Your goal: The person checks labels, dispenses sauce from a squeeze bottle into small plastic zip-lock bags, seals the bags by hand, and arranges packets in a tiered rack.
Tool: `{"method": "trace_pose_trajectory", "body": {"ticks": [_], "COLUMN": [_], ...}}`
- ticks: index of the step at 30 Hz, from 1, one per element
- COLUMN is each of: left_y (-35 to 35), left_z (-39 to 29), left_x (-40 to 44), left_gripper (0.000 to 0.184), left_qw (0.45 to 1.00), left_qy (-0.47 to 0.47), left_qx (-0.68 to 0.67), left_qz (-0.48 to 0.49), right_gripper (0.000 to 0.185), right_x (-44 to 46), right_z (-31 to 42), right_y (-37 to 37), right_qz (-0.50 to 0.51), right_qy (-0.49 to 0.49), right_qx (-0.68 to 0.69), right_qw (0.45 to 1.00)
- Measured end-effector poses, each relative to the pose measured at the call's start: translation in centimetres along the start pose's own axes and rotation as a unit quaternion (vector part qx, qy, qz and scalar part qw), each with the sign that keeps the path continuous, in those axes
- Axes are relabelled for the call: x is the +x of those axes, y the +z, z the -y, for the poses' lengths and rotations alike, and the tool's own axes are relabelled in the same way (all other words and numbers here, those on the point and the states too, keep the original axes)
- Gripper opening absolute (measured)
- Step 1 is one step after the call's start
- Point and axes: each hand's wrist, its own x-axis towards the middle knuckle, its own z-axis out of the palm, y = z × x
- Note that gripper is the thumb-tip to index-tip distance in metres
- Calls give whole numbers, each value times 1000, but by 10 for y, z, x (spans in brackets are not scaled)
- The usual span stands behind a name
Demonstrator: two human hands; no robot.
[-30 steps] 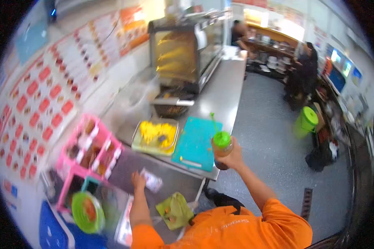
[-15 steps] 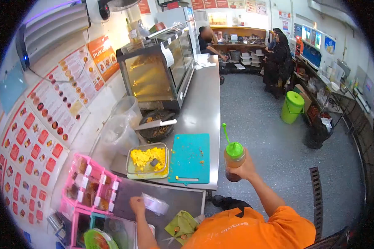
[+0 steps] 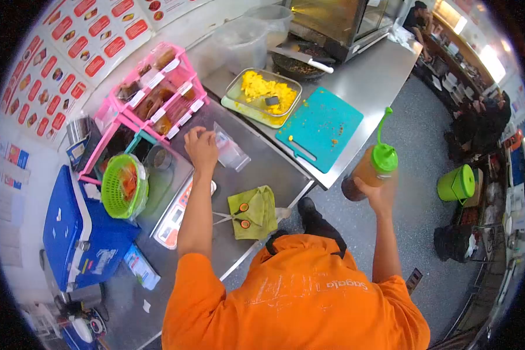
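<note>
The person is wearing a bright orange T-shirt that is filling the bottom centre of the frame. Its short sleeves are leaving both forearms bare. Small pale lettering is running upside down beside a larger, worn whitish print. Above, near the frame's middle, dark trousers and a black shoe are showing.

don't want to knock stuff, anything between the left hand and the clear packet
Nothing visible stands between the left hand and the clear packet, which lies close beside it on the grey counter; whether they touch, I cannot tell.
</note>
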Motion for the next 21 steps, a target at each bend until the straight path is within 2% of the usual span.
{"method": "trace_pose_trajectory", "body": {"ticks": [3,5,7,8,9,10,11,13,15,17,18,20,21], "left_y": [-4,-15,-20,-23,-25,-20,-13,2,38,41,48,67,74], "left_z": [9,6,9,9,11,15,17,10,21,4,4,13,20], "left_x": [-2,9,10,13,13,8,-2,-30,-60,-75,-72,-74,-71], "left_gripper": [10,9,10,11,12,22,22,32,39,34,34,29,29], "left_qw": [1000,995,992,982,969,965,966,979,978,971,971,947,947], "left_qy": [-11,19,24,26,27,52,54,24,61,79,80,-9,-13], "left_qx": [-8,2,8,48,88,102,103,202,195,162,162,217,215], "left_qz": [-1,-99,-126,-179,-230,-235,-233,-22,51,160,158,238,237], "right_gripper": [77,78,79,81,81,83,84,86,87,85,87,89,92], "right_x": [-4,0,-4,-4,-7,-11,-15,-25,-33,-40,-42,-52,-54], "right_z": [17,27,33,26,20,16,13,10,0,-13,-16,-43,-53], "right_y": [17,36,50,59,71,84,97,127,154,177,183,203,208], "right_qz": [32,42,77,96,95,102,109,115,119,125,131,133,136], "right_qy": [-25,-33,-16,-54,-52,-52,-52,-28,-5,-31,-26,-27,-29], "right_qx": [16,31,88,56,59,67,74,110,147,178,170,151,133], "right_qw": [999,998,993,992,992,991,990,987,982,976,976,979,981]}}
